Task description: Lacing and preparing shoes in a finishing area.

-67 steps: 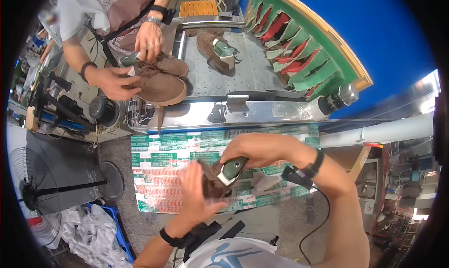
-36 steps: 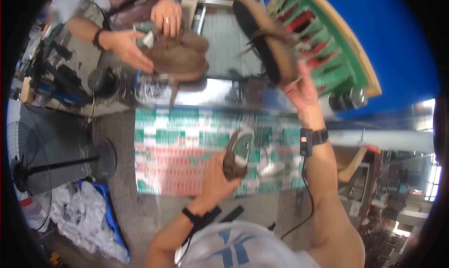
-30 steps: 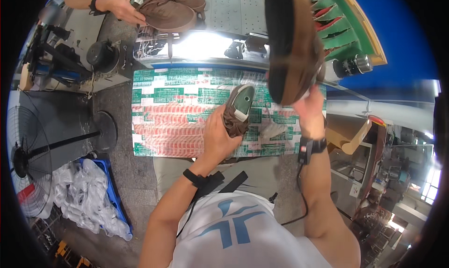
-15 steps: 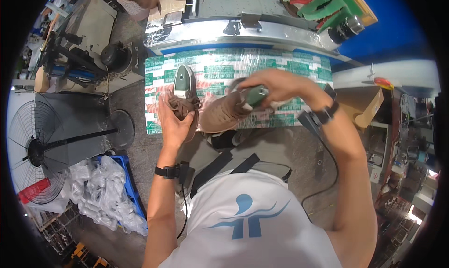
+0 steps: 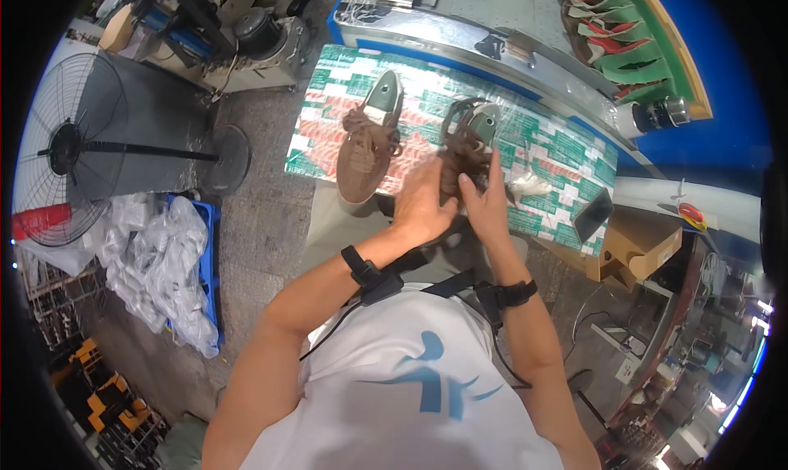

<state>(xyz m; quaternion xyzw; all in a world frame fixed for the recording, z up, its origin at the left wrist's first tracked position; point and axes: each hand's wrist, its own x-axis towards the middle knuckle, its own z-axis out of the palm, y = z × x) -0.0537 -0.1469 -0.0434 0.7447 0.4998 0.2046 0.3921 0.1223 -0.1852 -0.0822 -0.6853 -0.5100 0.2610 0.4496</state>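
Observation:
Two brown lace-up shoes with green shoe lasts inside stand toe toward me on a table wrapped in green-and-white printed tape [image 5: 427, 76]. The left shoe [image 5: 361, 170] stands by itself, its laces bunched over the tongue. Around the right shoe [image 5: 472, 146], my left hand [image 5: 420, 203] grips the left side with curled fingers. My right hand [image 5: 486, 203] holds the other side, fingers along the edge and thumb by the dark laces. Both hands hide most of this shoe's toe.
A crumpled white piece [image 5: 531, 184] and a flat black object [image 5: 593, 215] lie to the right on the table. Beyond runs a metal-edged conveyor [image 5: 492, 18]. A cardboard box [image 5: 636, 252] stands at right; a floor fan [image 5: 66, 150] and blue crate of plastic bags [image 5: 209, 265] at left.
My right hand has set its shoe down on the table. My left hand has let go of the left shoe and moved right to the other one. The view has turned.

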